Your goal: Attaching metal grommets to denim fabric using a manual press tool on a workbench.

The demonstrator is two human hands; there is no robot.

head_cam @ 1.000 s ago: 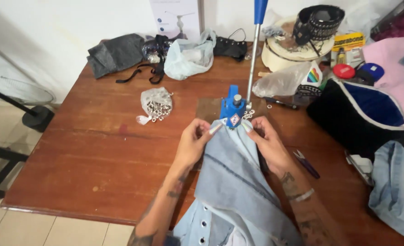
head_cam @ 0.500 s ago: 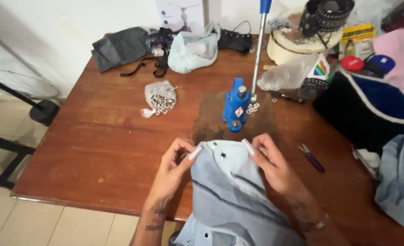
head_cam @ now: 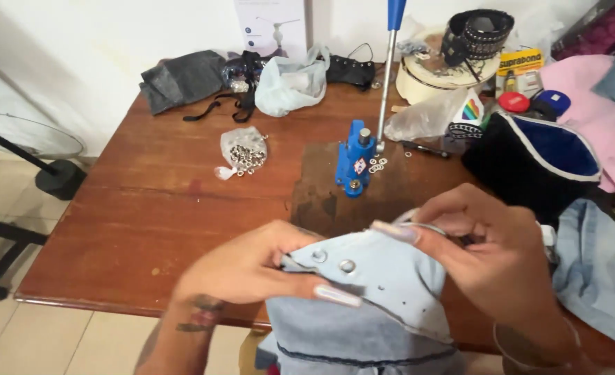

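We look down on a reddish-brown wooden table set against a white wall, with pale floor tiles below its near edge and a black stand off to the left. Near the table's middle stands a small blue hand press with a long upright lever, loose silver rings just beside it, and a clear plastic bag of metal eyelets lies further left. Along the back lie dark grey folded cloth, a pale blue plastic bag and a round cream tin with a studded black belt on it; on the right sit a black pouch with blue lining and pink fabric. Close to us, over the near edge, our left hand and right hand both pinch the light blue denim piece with two silver eyelets, fingers closed on its top edge. The denim's lower part is cut off by the frame, and our right hand's fingers hide part of its edge.
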